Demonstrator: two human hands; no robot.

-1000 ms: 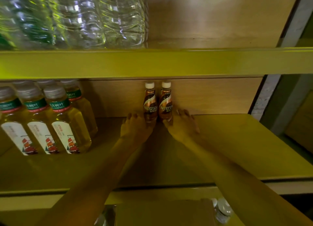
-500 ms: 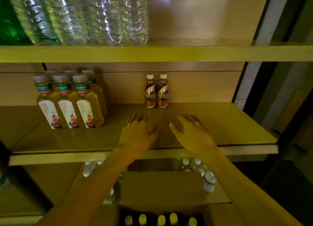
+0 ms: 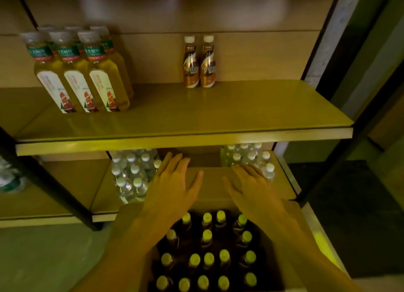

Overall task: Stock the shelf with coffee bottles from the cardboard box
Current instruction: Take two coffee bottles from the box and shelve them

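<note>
Your left hand (image 3: 172, 195) and right hand (image 3: 253, 191) hover over the far flap of the cardboard box (image 3: 212, 186), fingers (image 3: 175, 162) spread and loose, grasping nothing. The coffee bottles (image 3: 207, 259) stand upright, caps up, below and nearer than your fingertips, equally close to either hand. A stocked pair (image 3: 199, 62) stands far back on the shelf (image 3: 240, 116)

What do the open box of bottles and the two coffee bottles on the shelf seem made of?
The box looks like plain brown cardboard: matte, with a folded flap. The two coffee bottles seem plastic under glossy brown wrap labels that catch light, with white caps; glass cannot be excluded. The shelf looks smooth, painted metal or laminate.
</note>
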